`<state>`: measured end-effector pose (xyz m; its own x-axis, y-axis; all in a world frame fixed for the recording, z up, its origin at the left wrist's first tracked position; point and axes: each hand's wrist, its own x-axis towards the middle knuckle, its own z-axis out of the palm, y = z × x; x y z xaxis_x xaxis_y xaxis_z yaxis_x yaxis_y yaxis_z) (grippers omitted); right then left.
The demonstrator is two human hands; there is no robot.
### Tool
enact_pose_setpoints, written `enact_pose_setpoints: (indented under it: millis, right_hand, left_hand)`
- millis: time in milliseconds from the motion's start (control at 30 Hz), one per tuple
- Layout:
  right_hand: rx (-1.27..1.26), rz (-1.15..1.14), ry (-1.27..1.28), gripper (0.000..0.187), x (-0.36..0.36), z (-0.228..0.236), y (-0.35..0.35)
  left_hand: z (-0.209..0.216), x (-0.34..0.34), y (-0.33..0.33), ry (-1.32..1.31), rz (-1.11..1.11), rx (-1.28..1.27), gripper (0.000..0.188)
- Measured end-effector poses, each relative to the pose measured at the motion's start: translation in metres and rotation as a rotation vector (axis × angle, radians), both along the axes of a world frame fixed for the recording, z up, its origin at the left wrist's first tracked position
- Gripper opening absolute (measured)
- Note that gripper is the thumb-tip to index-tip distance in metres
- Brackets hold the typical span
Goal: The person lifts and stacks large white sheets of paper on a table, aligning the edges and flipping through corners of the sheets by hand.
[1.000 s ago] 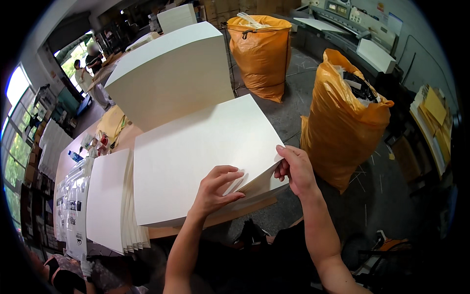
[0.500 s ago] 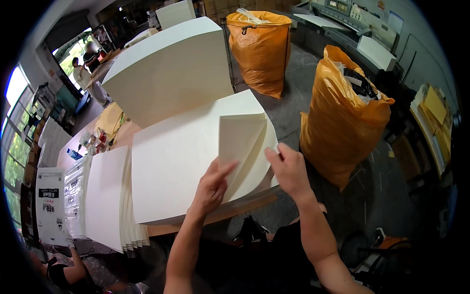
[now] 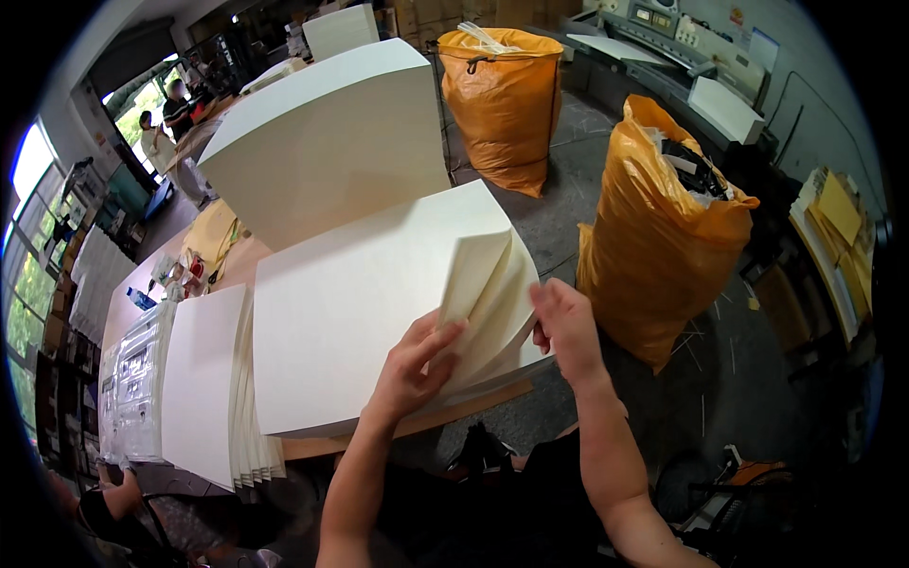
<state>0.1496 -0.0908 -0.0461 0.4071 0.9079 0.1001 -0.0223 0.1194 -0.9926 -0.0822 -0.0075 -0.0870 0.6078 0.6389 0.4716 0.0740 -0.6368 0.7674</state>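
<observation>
A wide stack of large white paper sheets (image 3: 341,322) lies in front of me. The top sheets (image 3: 473,275) are bent back at the right corner, in an upright curled fold. My left hand (image 3: 415,367) is closed round the near end of this fold, thumb and fingers on either side of the paper. At the stack's right edge, my right hand (image 3: 566,329) is closed with curled fingers against the sheets' margin; the exact grip there is partly hidden and slightly blurred.
Behind stands a taller white paper stack (image 3: 331,151). Fanned paper bundles (image 3: 204,379) and a plastic-wrapped pack (image 3: 134,388) lie to the left, beside a person's hand (image 3: 121,492). Two full orange sacks (image 3: 502,114) stand right, near a machine (image 3: 682,47).
The bent-back sheets have swung to the right and stand more folded. My left hand has closed on them, and my right hand has shifted slightly right. A printed pack at far left is gone.
</observation>
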Motion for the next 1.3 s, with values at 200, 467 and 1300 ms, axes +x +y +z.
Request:
enact_pose_setpoints:
  millis: [200, 467, 1300]
  right_hand:
    - [-0.019, 0.143, 0.306, 0.038, 0.007, -0.001, 0.004]
    - [0.015, 0.137, 0.332, 0.037, 0.005, -0.004, 0.003]
    - [0.249, 0.012, -1.081, 0.033, -0.025, -0.057, -0.031]
  left_hand:
    - [0.003, 0.000, 0.004, 0.053, -0.105, 0.041, 0.038]
    - [0.001, 0.000, 0.001, 0.075, -0.022, 0.089, 0.059]
    - [-0.003, 0.005, -0.002, 0.230, -0.014, 0.398, 0.066]
